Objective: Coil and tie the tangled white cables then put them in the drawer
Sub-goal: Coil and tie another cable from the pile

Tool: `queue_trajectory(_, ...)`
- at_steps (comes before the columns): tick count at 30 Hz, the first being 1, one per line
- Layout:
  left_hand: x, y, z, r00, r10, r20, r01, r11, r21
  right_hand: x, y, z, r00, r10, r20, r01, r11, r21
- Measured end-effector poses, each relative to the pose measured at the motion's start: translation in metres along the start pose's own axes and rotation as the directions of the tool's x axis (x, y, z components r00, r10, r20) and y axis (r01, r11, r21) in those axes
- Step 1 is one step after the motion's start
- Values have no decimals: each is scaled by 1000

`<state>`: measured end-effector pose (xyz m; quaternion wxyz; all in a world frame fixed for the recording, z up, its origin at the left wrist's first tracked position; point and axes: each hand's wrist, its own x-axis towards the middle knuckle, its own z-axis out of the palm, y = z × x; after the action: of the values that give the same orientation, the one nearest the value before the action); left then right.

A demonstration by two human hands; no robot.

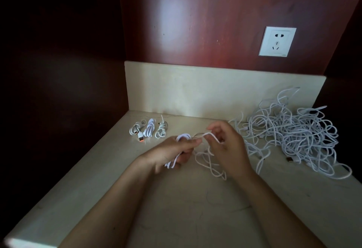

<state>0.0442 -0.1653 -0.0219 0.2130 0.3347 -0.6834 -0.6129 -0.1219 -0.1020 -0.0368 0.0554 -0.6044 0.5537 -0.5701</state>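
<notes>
Countertop (pixel 176 208) under red wood wall (pixel 195 22) holds tangled cables (pixel 293 136)

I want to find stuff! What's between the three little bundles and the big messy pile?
Head view: the left hand gripping a coil and the right hand pinching its strand.

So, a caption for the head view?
Left hand and right hand coil a white cable; three tied bundles left, tangled pile right.

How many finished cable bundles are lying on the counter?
3, side by side at the back left: left bundle, middle bundle, right bundle. More could be hidden in the tangled pile.
</notes>
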Motion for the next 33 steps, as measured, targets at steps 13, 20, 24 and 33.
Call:
queue_trajectory(13, 5, 6, -14, 945, 89, -316, -261, 787, -559, -8, 5, 6, 985, 28, 170, 17, 965, -260)
queue_trajectory(20, 4, 2, 0, 967, 86, -239, -163, 933, -320, -8, -8, 10, 992, 62, 114, -68, 997, 47)
queue_trajectory(24, 0, 5, 2, 991, -99, -93, 62, 941, -334, -5, -16, 11, 996, 84, 33, -90, 962, 256)
queue_trajectory(33, -3, 5, 8, 914, -240, 325, 346, 882, -321, 0, -17, 7, 992, 118, -42, -99, 946, 309)
